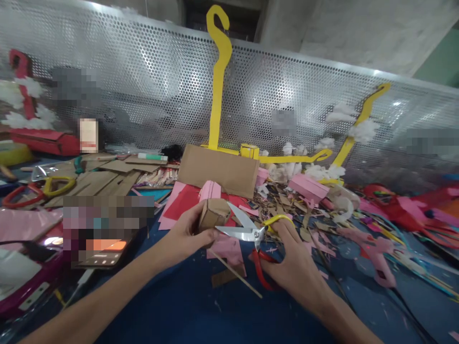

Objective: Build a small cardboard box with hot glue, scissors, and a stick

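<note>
My left hand (188, 234) grips a small brown cardboard box (214, 214) with angled sides; a pink flap (210, 190) stands up behind it. In my right hand (292, 255) are scissors (251, 233) with one yellow and one red handle. Their blades are spread apart, pointing left, with the tips close to the box's right side; whether they touch it I cannot tell. Below lie a pink paper piece (229, 252), a cardboard strip (224, 277) and a thin wooden stick (238, 274).
A large cardboard piece (218, 169) stands behind my hands, with a yellow hook-shaped strip (217, 91) above. To the right are paper scraps (283, 203) and a pink glue gun (373, 251) with its cord. At left are a phone (103, 253), cardboard sheets (96, 188) and other scissors (45, 188).
</note>
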Tool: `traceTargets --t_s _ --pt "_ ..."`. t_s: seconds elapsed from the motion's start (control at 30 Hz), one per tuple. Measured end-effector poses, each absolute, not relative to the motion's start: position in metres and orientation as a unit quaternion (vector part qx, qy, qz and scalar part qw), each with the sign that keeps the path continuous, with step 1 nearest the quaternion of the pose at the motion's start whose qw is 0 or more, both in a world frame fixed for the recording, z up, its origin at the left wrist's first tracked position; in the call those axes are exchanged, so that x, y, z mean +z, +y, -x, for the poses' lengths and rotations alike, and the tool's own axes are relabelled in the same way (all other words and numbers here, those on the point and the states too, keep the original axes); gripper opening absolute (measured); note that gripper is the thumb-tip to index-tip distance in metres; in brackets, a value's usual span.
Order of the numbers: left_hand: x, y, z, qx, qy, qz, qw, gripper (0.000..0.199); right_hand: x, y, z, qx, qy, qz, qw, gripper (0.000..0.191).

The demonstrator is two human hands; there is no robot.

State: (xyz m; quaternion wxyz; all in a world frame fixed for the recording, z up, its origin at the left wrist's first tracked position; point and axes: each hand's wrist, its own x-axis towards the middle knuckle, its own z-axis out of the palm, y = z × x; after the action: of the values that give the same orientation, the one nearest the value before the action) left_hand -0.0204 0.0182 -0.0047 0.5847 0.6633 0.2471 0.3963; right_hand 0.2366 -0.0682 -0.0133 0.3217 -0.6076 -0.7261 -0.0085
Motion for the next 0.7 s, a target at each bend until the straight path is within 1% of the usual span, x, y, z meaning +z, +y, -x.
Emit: traceTargets --t_s 0.17,0.3,0.53,0.7 --pt "-0.0037 0.0127 0.0223 0.346 0.251 -0.710 0.559 0.052 -0.0118 -0.0689 -0.2360 -0.021 -0.738 0.592 0.323 0.039" --pt "-0.0030 0.0104 0.0230 0.329 0.262 -0.714 0.559 0.055 -0.0115 -0.0703 -0.2359 -0.018 -0.746 0.585 0.317 0.040" --pt "-0.0031 0.0099 0.0210 0.296 0.275 -0.717 0.568 0.039 -0.0060 -0.0738 -0.2330 0.006 -0.763 0.573 0.299 0.035" --pt "-0.0047 0.0119 0.0216 0.296 0.268 -0.729 0.556 0.035 -0.0061 -0.0749 -0.2333 0.010 -0.763 0.579 0.287 0.028"
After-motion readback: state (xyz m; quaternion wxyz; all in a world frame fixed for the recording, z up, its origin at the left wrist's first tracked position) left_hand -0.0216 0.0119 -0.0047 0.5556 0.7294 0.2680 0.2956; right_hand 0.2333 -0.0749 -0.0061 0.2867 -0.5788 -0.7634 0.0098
